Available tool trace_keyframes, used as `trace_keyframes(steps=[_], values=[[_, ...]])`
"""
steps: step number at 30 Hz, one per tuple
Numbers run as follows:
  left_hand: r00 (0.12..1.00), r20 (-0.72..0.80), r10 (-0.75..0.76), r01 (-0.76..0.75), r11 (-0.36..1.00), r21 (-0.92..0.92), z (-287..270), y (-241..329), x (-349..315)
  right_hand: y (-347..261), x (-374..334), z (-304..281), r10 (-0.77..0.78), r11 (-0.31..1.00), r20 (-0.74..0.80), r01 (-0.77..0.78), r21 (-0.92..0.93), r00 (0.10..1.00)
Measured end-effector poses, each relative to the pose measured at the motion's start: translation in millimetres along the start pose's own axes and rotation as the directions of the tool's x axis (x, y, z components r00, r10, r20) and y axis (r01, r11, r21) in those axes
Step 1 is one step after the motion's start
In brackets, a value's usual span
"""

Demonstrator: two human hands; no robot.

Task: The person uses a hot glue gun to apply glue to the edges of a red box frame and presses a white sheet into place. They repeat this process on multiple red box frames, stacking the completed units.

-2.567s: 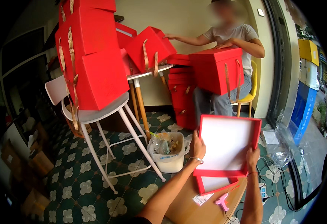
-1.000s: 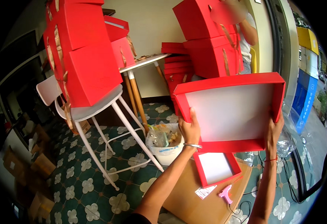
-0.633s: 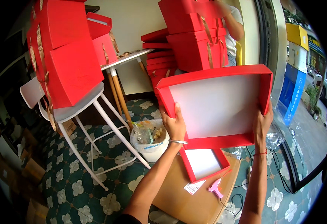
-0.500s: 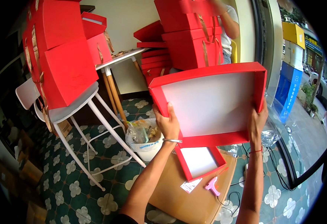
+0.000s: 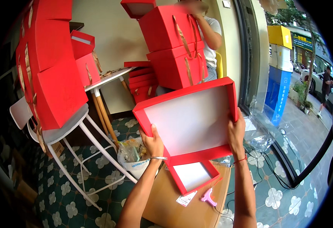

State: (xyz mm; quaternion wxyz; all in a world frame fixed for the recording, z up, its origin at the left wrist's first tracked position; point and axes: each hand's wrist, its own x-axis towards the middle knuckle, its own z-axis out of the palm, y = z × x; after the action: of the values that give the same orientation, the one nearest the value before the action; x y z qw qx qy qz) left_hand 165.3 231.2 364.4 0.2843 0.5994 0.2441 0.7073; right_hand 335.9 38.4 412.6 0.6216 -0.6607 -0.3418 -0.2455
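Between my hands is a red box lid (image 5: 189,121), held up and tilted so its white inside faces me. My left hand (image 5: 153,142) grips its left side, thumb over the rim. My right hand (image 5: 236,131) wraps round the right side. Just below, a smaller red tray (image 5: 194,176) with a white inside lies on a brown cardboard carton (image 5: 166,205). A pink hot glue gun (image 5: 208,197) rests beside it on the carton, its cord trailing right.
Red boxes with ribbon handles are stacked on a white chair (image 5: 69,123) at left and ahead (image 5: 172,49). A white table (image 5: 107,78) stands behind. A lined rubbish bin (image 5: 134,154) sits by the chair. Cables (image 5: 263,165) run along the floor at right; a person (image 5: 212,38) is behind the boxes.
My view has shifted right and up, so the scene sits further left and lower. The lid stays in both hands. Another box now shows above the far stack.
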Motion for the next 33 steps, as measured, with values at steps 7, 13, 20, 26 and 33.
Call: trace_keyframes(steps=[7, 13, 20, 26, 33], values=[[1.0, 0.013, 0.022, -0.023, 0.999, 0.024, -6.3, 5.7, 6.2, -12.9, -0.3, 0.4, 0.013, 1.0, -0.036, -0.013, 0.004, 0.999], [0.998, 0.011, 0.059, -0.059, 0.998, -0.028, -4.2, 19.6, 5.9, -10.1, 0.3, -2.2, -0.03, 0.999, -0.116, 0.035, 0.04, 0.993], [0.998, 0.029, 0.053, -0.052, 0.998, -0.02, -6.0, 18.5, 7.0, -11.9, 0.6, -3.3, -0.033, 0.998, -0.118, 0.039, 0.056, 0.993], [0.999, 0.028, 0.042, -0.041, 0.999, -0.015, -4.3, 17.9, 5.8, -10.2, 3.3, -6.5, -0.004, 1.0, -0.089, 0.007, 0.024, 0.996], [0.998, 0.025, 0.052, -0.052, 0.999, 0.008, -1.8, 19.1, 1.1, -8.5, 5.0, -6.4, -0.025, 0.997, -0.136, 0.034, 0.064, 0.99]])
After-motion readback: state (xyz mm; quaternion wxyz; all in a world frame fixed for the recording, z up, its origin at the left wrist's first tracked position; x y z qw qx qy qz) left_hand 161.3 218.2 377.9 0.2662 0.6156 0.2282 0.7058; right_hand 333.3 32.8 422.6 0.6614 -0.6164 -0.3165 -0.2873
